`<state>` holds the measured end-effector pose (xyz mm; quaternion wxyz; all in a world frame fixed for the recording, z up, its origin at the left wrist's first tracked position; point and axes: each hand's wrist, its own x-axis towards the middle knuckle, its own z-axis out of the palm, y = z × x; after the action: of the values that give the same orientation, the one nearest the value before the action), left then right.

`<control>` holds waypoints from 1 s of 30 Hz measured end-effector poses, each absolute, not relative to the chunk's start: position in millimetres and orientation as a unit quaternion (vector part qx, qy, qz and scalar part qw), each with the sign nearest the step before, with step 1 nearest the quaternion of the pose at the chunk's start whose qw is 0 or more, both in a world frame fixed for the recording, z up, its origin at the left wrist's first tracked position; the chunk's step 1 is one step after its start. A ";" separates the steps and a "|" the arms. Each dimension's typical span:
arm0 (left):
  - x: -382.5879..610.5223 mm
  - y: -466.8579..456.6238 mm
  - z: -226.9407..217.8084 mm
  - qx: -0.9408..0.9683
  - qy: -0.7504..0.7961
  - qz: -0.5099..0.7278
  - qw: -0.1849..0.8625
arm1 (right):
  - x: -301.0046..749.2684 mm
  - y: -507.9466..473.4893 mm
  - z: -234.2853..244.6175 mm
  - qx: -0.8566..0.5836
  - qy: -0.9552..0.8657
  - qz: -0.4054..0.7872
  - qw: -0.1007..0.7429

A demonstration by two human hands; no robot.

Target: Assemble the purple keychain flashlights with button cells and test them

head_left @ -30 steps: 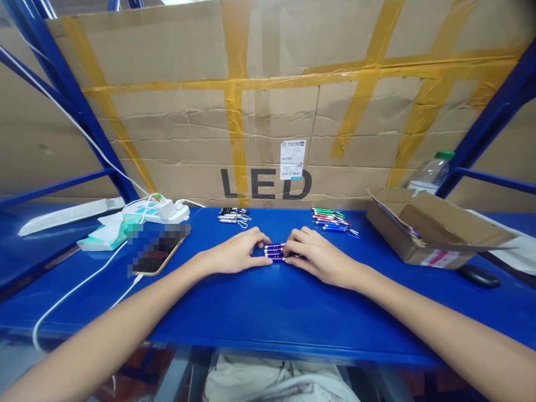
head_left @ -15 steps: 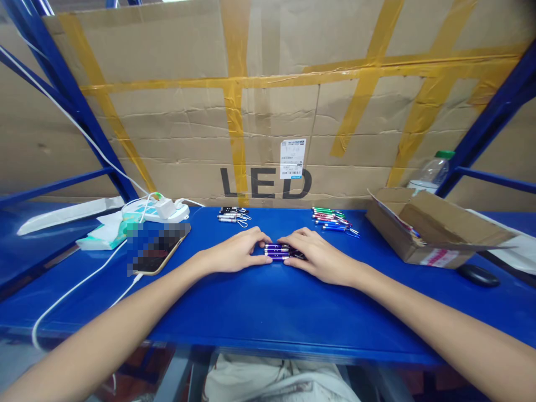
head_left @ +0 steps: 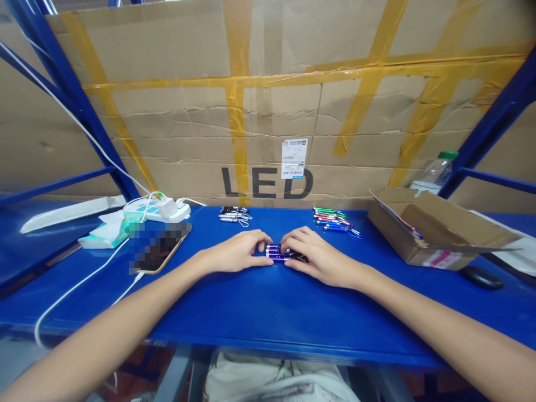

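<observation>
A row of slim purple keychain penlights [head_left: 276,254] with silver ends lies side by side on the blue table. My left hand [head_left: 240,251] pinches the row's left end, thumb at the lowest penlight and bent fingers at the upper one. From the other side, the thumb and fingers of my right hand [head_left: 318,254] close around the right end. Dark clips show partly beneath that palm; the rest is hidden. Farther back lie a group of black and silver penlights [head_left: 234,214] and a group of green, red and blue ones [head_left: 333,219].
To the right stand an open cardboard box [head_left: 435,229], a black computer mouse [head_left: 481,277] and a green-capped bottle [head_left: 438,170]. A phone [head_left: 163,250] on a cable, a tissue pack [head_left: 104,237] and a power strip [head_left: 178,211] lie left. A large carton [head_left: 188,128] walls the back.
The fingers of my right hand have shifted slightly on the purple penlights, curling a little more. My left hand stays at their left end. The view has moved very slightly.
</observation>
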<state>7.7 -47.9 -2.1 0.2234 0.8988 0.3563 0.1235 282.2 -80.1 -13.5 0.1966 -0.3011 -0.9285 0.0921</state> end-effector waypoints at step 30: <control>13.2 -42.7 -13.5 0.871 0.398 0.222 0.182 | 276.7 -90.9 -10.3 -0.317 -0.920 0.109 0.202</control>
<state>13.2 -42.7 -13.5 0.1823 0.8715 0.3977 0.2217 276.7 -90.9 -10.3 0.2022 -0.3172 -0.9202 0.1087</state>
